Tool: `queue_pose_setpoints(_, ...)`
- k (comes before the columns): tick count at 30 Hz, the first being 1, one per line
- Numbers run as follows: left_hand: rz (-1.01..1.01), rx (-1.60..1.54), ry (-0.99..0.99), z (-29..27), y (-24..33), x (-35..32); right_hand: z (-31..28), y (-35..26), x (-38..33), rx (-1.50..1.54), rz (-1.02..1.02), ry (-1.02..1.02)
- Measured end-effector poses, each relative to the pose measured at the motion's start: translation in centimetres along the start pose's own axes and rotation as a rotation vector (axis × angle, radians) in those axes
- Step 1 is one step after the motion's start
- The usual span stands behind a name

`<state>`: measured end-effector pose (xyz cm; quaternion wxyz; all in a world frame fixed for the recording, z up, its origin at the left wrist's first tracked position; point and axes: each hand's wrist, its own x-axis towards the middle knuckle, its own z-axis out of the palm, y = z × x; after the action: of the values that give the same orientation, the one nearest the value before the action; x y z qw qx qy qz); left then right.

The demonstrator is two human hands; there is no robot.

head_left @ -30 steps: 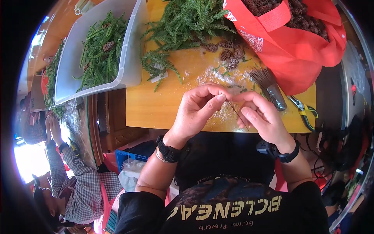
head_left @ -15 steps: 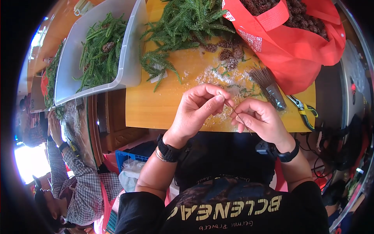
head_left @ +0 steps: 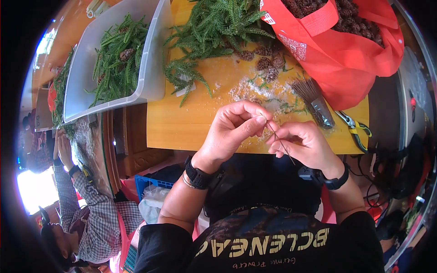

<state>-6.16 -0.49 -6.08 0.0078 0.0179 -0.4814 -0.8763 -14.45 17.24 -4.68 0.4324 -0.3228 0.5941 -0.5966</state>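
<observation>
By the left hand [head_left: 234, 128], the upper end of a thin dark stick [head_left: 287, 153] is being pinched. Just beside, the right hand [head_left: 310, 143] is being held curled, slightly lower than before; whether the stick is being gripped there cannot be told, but it is seemingly being handled further down.

A co-worker [head_left: 98, 218], a blue crate [head_left: 142, 183] and pliers [head_left: 351, 126] at the sides.
Far left of the left hand [head_left: 234, 129], the co-worker, in a checked shirt, has both arms outstretched; nearer that hand stands a wooden cabinet [head_left: 139, 150]. Below and left of it, a pale plastic bag [head_left: 152, 204] shows beside the crate's rim. The yellow-and-black pliers lie right of the right hand [head_left: 305, 143].
</observation>
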Motion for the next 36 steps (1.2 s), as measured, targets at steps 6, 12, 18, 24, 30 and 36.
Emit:
queue_pose_setpoints(6,0.014,-0.010,0.037,-0.3,-0.2,0.0,-0.3,-0.7,-0.1,0.008,0.130,-0.016)
queue_pose_setpoints(12,0.041,-0.027,0.086,-0.5,-0.4,0.1,-0.7,-0.7,-0.1,0.034,0.167,-0.033)
queue_pose_setpoints(18,0.064,-0.007,0.154,-0.4,-0.4,0.2,-1.2,-0.7,-0.1,-0.017,0.213,-0.078)
queue_pose_setpoints(24,0.065,-0.044,0.162,-0.7,-0.5,0.1,-0.9,-1.0,-0.1,0.039,0.207,0.011)
queue_pose_setpoints(30,0.051,0.000,0.144,-0.1,-0.1,0.1,-0.9,-1.0,0.1,-0.115,0.061,0.186)
queue_pose_setpoints(36,0.050,0.071,0.076,0.1,-0.1,-0.1,-0.5,-1.5,-0.2,-0.060,-0.013,0.246)
